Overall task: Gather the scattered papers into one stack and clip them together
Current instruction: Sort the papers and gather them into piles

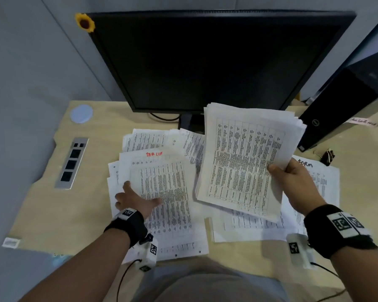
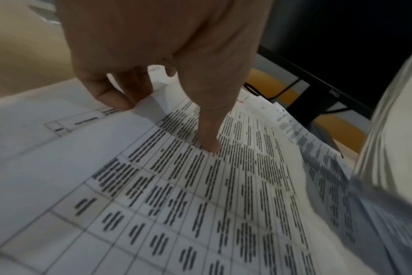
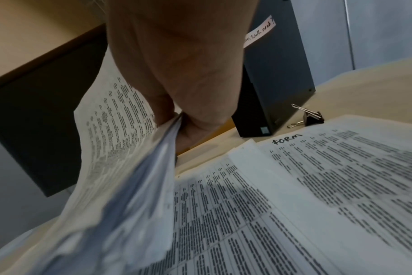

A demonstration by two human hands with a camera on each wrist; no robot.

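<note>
Fingers (image 1: 127,188) of my left hand (image 1: 138,202) lie spread flat on loose papers (image 1: 166,192) in front of the monitor (image 1: 216,59). My right hand (image 1: 292,182) pinches a thick bundle (image 1: 244,162), lifted near the monitor's foot. More sheets (image 3: 318,186) lie under it, the clip (image 3: 310,117) beside them. I think my one-corner hold could let pages slide out.

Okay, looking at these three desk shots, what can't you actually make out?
- Printed text on the papers: too small in the head view, blurred in both wrist views.
- Right hand fingers: hidden behind the held stack.
- Left hand fingertips, left wrist view: partly tucked under a sheet edge.
- Note on the computer: handwriting too small.
- Binder clip: absent from the left wrist view.
</note>
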